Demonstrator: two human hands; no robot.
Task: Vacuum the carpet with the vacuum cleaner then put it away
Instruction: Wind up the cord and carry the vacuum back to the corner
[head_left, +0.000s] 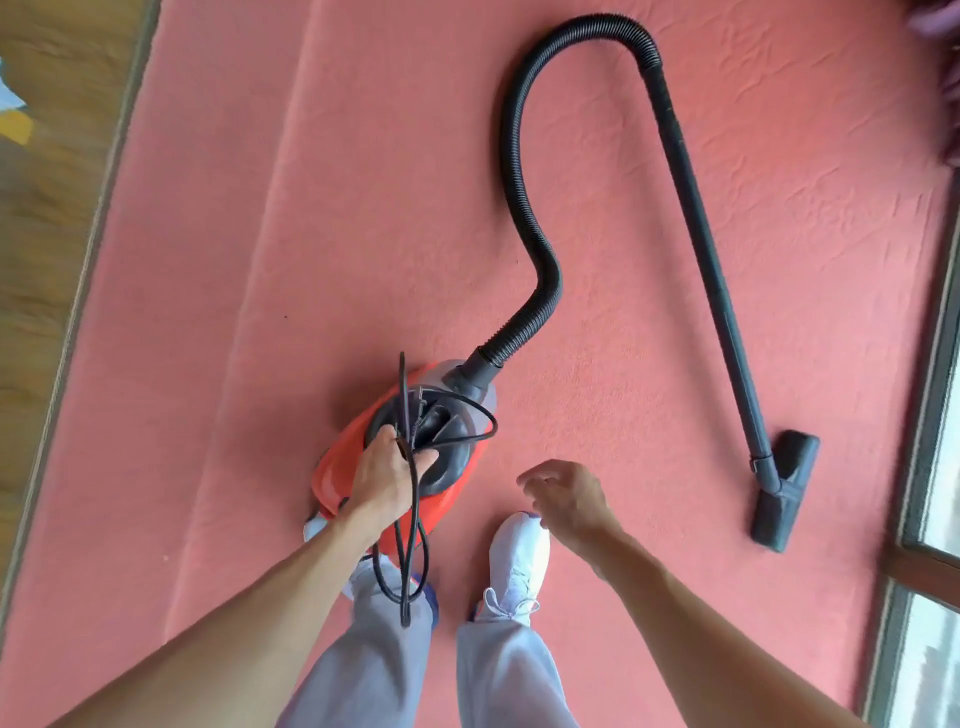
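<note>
Pink carpet (649, 364) (wood floor (47, 208) beside)

floor: wood planks (47, 218), left of frame
paper scraps: blue/yellow bits (15, 117) on the wood, far left, blurred
window: dark frame w/ glass (935, 467), right edge
purple obj: top-right corner (943, 31), blurred, can't ID

Occlusions and cut-offs, head view.
Left hand (390, 475) and looped cord (413, 525) are covering the rear of the vacuum (353, 462); the handle underneath is hiding. One shoe (314, 526) is showing only a tip. Purple object (941, 31) is running off the top-right edge, blurred, unidentifiable. Window (935, 519) is being cropped at right.
</note>
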